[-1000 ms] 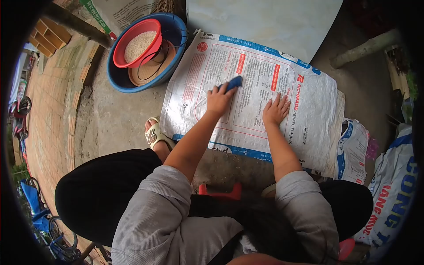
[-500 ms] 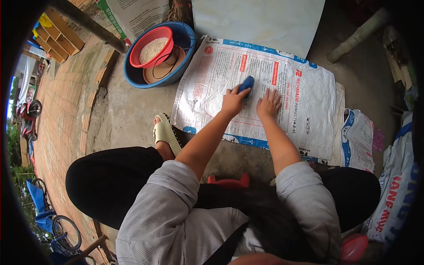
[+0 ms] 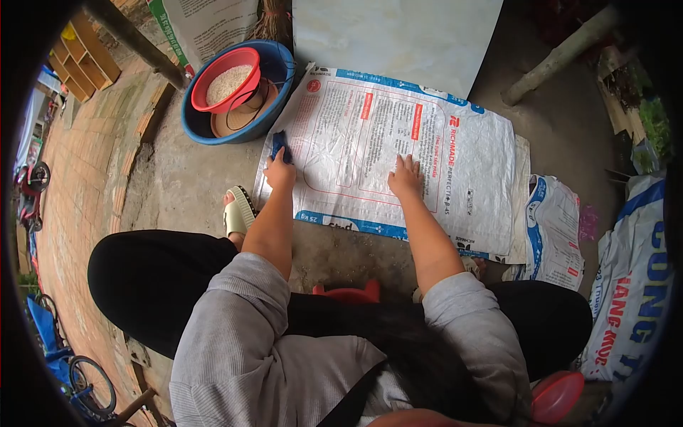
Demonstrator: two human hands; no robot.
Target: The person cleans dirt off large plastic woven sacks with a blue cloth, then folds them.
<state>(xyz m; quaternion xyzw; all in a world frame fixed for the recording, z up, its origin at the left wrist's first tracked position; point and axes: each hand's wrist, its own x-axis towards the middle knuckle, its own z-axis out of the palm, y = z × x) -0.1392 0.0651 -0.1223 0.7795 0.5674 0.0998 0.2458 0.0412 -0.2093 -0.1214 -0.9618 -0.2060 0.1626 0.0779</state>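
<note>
A white printed sack (image 3: 341,142) with blue borders lies flat on the concrete ground in front of me. My left hand (image 3: 279,171) is closed on a dark blue cloth (image 3: 279,143) at the sack's left edge. Spread fingers of my right hand (image 3: 405,176) rest flat on the middle of the sack, with nothing held in them. More sacks (image 3: 555,231) show under and beyond its right edge.
Beyond the sack's upper left corner is a blue basin (image 3: 198,128) holding a red bowl (image 3: 200,96) of white grains. A pale board (image 3: 391,43) stands behind. A wooden post (image 3: 558,57) leans at right; a large printed sack (image 3: 629,285) lies near it.
My left hand has swept left with the blue cloth, from the sack's middle to its left edge. My right hand stays on the sack. The whole view has shifted slightly.
</note>
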